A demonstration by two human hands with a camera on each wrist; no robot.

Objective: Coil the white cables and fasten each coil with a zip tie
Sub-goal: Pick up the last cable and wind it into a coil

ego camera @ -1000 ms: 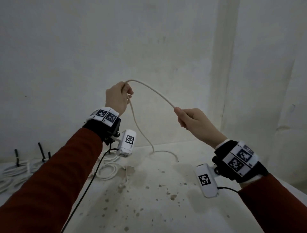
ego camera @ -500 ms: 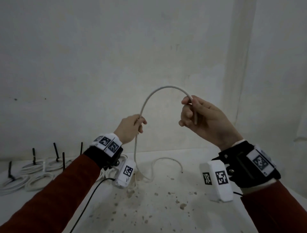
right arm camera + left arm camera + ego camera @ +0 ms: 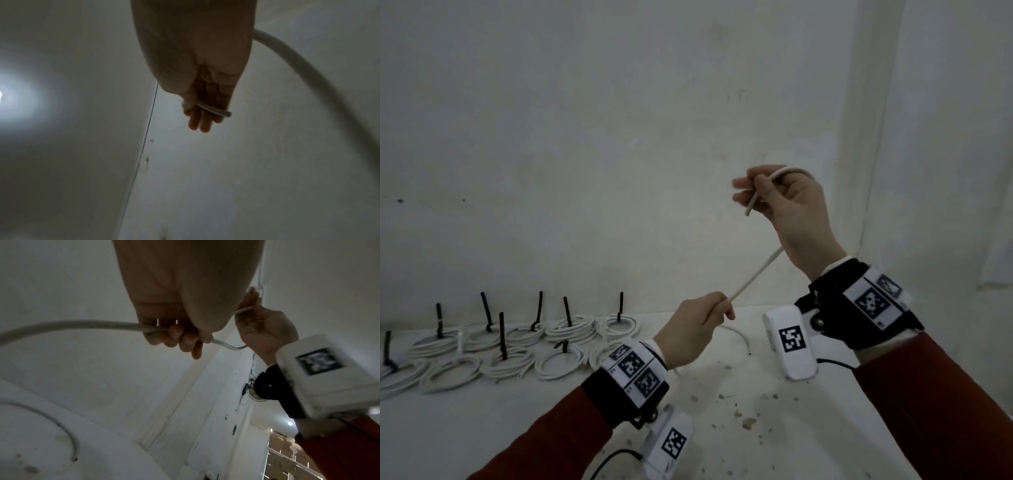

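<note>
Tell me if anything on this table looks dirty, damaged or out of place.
The table is speckled with brownish spots and crumbs in front of the hands. The finished coils lie in tidy rows at the left, each with a black zip tie sticking up untrimmed. Nothing looks damaged.

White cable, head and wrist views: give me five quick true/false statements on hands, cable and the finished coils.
1. The left hand grips the white cable. True.
2. The right hand hangs empty. False: it holds the cable near its cut end, which sticks out past the fingers.
3. The right hand is higher than the left. True.
4. The finished coils lie right of the hands. False: they lie left, on the white table.
5. The coils carry black zip ties. True.
</note>
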